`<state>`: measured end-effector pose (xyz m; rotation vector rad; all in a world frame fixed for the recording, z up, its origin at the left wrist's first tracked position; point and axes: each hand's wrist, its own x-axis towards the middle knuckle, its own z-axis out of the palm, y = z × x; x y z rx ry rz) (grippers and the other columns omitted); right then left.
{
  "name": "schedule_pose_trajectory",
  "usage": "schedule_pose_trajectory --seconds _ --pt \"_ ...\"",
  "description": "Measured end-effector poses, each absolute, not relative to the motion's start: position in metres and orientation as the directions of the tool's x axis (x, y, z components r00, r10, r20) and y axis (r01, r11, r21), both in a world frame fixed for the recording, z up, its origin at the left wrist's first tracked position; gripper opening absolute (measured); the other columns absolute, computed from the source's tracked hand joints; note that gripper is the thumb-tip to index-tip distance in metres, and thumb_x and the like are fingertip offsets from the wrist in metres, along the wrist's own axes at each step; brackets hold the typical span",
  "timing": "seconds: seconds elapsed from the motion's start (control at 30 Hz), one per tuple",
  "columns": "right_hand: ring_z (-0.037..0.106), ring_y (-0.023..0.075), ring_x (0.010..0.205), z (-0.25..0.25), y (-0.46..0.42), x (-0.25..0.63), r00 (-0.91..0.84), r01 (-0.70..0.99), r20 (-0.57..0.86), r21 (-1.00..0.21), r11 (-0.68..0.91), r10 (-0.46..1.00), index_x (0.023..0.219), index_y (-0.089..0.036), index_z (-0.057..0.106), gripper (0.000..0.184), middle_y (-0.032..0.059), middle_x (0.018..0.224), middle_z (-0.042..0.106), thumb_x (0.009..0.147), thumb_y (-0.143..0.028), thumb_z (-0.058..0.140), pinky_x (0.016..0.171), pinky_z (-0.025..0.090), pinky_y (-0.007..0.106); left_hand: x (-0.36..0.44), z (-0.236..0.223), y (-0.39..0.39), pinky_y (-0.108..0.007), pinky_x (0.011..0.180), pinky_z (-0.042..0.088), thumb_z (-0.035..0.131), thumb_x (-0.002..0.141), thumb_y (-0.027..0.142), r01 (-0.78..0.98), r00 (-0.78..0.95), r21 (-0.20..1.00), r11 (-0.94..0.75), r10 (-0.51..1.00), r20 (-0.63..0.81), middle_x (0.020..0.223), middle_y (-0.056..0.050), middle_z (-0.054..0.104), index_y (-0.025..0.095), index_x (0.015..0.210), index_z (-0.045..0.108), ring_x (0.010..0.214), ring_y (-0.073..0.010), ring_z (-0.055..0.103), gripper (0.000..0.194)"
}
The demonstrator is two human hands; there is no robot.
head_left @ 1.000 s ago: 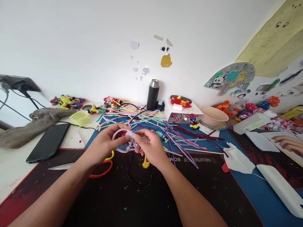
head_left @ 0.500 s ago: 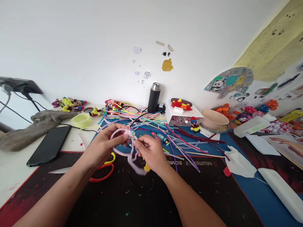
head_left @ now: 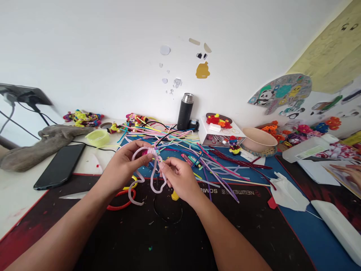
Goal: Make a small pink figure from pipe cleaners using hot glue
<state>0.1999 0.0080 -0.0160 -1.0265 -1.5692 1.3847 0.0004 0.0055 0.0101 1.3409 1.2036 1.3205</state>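
Pale lilac pipe cleaners [head_left: 153, 183] are bent into loops that meet in a twisted knot between my hands. My left hand [head_left: 128, 162] pinches the knot between thumb and fingers, from the left. On the right side, my right hand [head_left: 179, 180] has thumb and forefinger closed on the strand of one loop. A loose lilac end hangs below my left hand, over the scissors [head_left: 122, 206] with red and yellow handles. A small yellow object [head_left: 175, 195] lies on the black mat beneath my right hand.
Many coloured pipe cleaners [head_left: 214, 165] spread behind my hands. A black flask [head_left: 186, 111] stands by the wall, left of a white box [head_left: 210, 132]. A phone [head_left: 59, 166] lies left, a pink bowl [head_left: 259, 140] right. Another hand [head_left: 349, 172] shows at the right edge.
The loose lilac end has swung from below the right hand to the left, over the scissors. One loop now hangs open between the hands. Both hands keep their grip.
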Motion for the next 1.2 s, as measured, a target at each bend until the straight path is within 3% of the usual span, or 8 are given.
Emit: schedule_pose_trajectory --seconds 0.2,0.4,0.6,0.97,1.2 --pt "0.058 0.0130 0.062 -0.009 0.005 0.200 -0.439 0.026 -0.020 -1.000 -0.010 0.898 0.087 -0.022 0.062 0.030 -0.0030 0.071 0.064 0.095 -0.048 0.073 0.058 0.043 0.026 -0.002 0.009 0.009 -0.031 0.080 0.054 0.091 0.079 0.050 0.085 -0.091 0.990 -0.111 0.989 0.119 0.096 -0.002 0.073 0.024 0.099 0.072 0.087 -0.0208 0.066 0.038" --pt "0.056 0.0132 0.059 -0.014 0.004 0.200 -0.335 0.284 0.150 -0.925 0.252 0.930 0.091 -0.023 0.066 0.016 -0.0044 0.071 0.066 0.096 -0.037 0.072 0.059 0.040 0.028 0.000 0.012 0.008 -0.034 0.075 0.053 0.081 0.085 0.050 0.363 -0.101 0.914 -0.178 0.968 0.229 0.094 -0.003 0.075 0.024 0.102 0.073 0.082 -0.0223 0.066 0.032" --pt "0.065 0.0154 0.065 -0.015 0.006 0.204 -0.295 0.437 0.326 -0.790 0.430 0.898 0.096 -0.023 0.073 0.012 -0.0011 0.076 0.074 0.101 -0.032 0.067 0.066 0.043 0.029 0.000 0.005 0.009 -0.037 0.083 0.052 0.070 0.093 0.045 0.556 0.030 0.772 -0.307 0.936 0.351 0.102 -0.005 0.077 0.025 0.102 0.074 0.092 -0.0255 0.069 0.022" --pt "0.067 0.0182 0.067 -0.011 0.008 0.208 -0.268 0.468 0.289 -0.795 0.387 0.919 0.095 -0.024 0.076 0.017 0.0004 0.074 0.075 0.102 -0.036 0.066 0.066 0.043 0.030 0.002 0.004 0.006 -0.033 0.082 0.052 0.068 0.097 0.049 0.563 0.191 0.743 -0.362 0.932 0.309 0.100 -0.006 0.079 0.027 0.101 0.079 0.092 -0.0268 0.069 0.025" --pt "0.062 0.0173 0.064 -0.007 0.011 0.212 -0.262 0.457 0.299 -0.799 0.390 0.918 0.091 -0.024 0.075 0.017 -0.0001 0.071 0.071 0.101 -0.034 0.066 0.064 0.040 0.030 -0.003 0.006 0.004 -0.032 0.089 0.053 0.070 0.097 0.051 0.494 0.274 0.811 -0.314 0.941 0.198 0.106 -0.005 0.079 0.028 0.105 0.079 0.099 -0.0272 0.070 0.026"
